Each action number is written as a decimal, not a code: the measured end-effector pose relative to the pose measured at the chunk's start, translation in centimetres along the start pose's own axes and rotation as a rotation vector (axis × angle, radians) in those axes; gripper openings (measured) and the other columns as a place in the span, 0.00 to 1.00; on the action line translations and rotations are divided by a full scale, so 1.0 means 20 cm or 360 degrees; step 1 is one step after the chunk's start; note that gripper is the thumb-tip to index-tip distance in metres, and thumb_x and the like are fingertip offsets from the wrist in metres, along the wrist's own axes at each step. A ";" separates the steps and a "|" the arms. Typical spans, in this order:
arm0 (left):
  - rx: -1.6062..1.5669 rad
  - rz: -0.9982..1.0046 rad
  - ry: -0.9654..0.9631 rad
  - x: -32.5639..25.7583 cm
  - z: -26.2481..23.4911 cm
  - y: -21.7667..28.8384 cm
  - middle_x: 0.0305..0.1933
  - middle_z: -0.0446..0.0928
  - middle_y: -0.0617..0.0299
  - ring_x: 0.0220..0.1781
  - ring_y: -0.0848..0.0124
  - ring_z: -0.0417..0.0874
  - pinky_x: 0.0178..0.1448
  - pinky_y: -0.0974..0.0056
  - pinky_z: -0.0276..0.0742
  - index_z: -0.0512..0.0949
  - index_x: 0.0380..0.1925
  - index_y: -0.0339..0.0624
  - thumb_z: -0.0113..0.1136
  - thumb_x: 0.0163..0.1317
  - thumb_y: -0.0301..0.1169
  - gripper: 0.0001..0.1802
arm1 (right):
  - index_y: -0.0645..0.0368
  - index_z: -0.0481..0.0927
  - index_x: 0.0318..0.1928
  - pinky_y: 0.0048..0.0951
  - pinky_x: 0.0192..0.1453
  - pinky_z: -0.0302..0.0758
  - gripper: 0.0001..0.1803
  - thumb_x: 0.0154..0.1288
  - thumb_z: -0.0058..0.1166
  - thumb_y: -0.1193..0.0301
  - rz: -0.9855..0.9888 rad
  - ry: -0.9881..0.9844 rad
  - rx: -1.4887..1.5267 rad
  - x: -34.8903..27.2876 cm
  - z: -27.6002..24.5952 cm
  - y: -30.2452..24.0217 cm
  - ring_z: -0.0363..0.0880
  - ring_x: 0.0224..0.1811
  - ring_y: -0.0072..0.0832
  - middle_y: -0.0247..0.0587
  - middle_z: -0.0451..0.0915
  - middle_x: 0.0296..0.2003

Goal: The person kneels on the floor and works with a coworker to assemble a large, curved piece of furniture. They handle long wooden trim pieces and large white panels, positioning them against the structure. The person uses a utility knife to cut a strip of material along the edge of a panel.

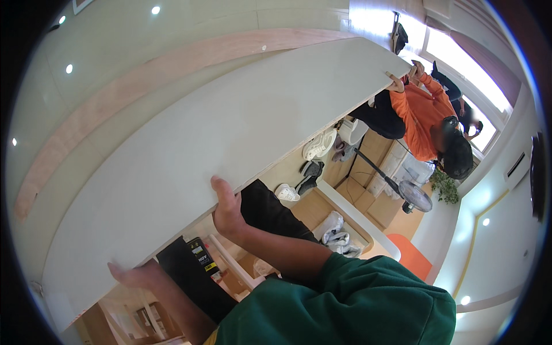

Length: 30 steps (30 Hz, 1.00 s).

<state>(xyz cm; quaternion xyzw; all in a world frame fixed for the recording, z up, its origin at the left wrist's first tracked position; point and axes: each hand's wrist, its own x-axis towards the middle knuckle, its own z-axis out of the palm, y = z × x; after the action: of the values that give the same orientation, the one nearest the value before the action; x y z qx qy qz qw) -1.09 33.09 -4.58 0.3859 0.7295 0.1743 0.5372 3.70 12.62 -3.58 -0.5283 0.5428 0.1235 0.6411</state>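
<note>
One large white panel (230, 121), flat, smooth and long, is held overhead. Two hands grip its near edge: left hand (135, 275) and right hand (227, 210), fingers pressed against it. A person in orange (422, 118) holds the far end.

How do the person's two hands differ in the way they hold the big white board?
The left hand lies near the board's end corner; the right hand sits farther along its edge. The left hand spreads flat; the right hand points its thumb upward. Both press the same lower edge.
</note>
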 end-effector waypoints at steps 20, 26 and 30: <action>-0.0052 -0.0011 0.0005 -0.01 0.03 0.00 0.57 0.76 0.44 0.58 0.49 0.80 0.63 0.44 0.80 0.73 0.56 0.26 0.43 0.72 0.42 0.27 | 0.65 0.74 0.53 0.30 0.60 0.69 0.16 0.73 0.52 0.66 -0.0073 0.0085 -0.0051 0.00 0.02 0.01 0.72 0.52 0.26 0.37 0.75 0.49; 0.0071 0.0068 0.0036 -0.02 0.05 0.00 0.58 0.76 0.44 0.60 0.49 0.79 0.63 0.44 0.79 0.74 0.55 0.26 0.40 0.73 0.44 0.29 | 0.63 0.77 0.49 0.30 0.56 0.70 0.13 0.73 0.51 0.66 -0.0103 0.0073 -0.0142 0.01 0.00 0.02 0.72 0.49 0.24 0.34 0.76 0.46; 0.0010 0.0020 0.0021 0.02 0.01 -0.02 0.59 0.75 0.43 0.62 0.48 0.77 0.66 0.43 0.77 0.73 0.57 0.26 0.40 0.72 0.43 0.29 | 0.63 0.77 0.49 0.30 0.56 0.70 0.13 0.73 0.51 0.66 -0.0084 0.0077 -0.0089 -0.02 0.05 -0.04 0.72 0.48 0.25 0.35 0.76 0.46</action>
<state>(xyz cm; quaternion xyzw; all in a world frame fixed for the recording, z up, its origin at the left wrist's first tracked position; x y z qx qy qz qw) -1.14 33.22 -5.18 0.3909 0.7311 0.1780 0.5301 4.68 13.29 -3.02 -0.5630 0.5404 0.1089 0.6157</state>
